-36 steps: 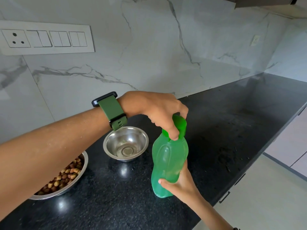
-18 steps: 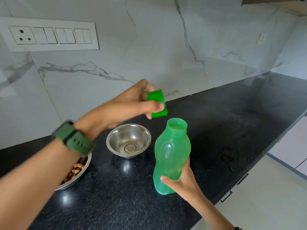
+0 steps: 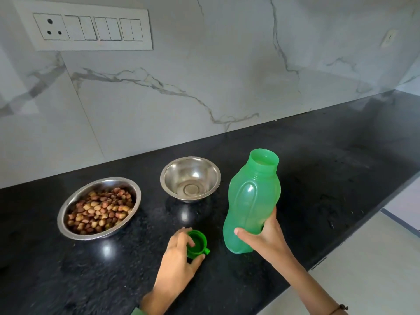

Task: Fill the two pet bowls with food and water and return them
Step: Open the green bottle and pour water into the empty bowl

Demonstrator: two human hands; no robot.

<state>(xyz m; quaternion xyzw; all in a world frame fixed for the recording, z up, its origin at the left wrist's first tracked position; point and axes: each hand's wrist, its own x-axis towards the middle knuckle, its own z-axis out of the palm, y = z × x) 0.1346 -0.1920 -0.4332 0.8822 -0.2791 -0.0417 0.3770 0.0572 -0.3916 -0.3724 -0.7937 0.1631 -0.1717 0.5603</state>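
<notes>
Right hand grips the uncapped green bottle, which carries no readable label. Left hand pinches the green cap, open side up, on the black countertop.

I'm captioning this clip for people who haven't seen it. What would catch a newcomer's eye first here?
The bright green bottle, uncapped and upright on the black counter, stands out most, gripped low by the right hand. Left of it, the left hand holds the green cap at the counter. Behind sit two steel bowls: the larger bowl at left full of kibble, the smaller bowl empty.
</notes>
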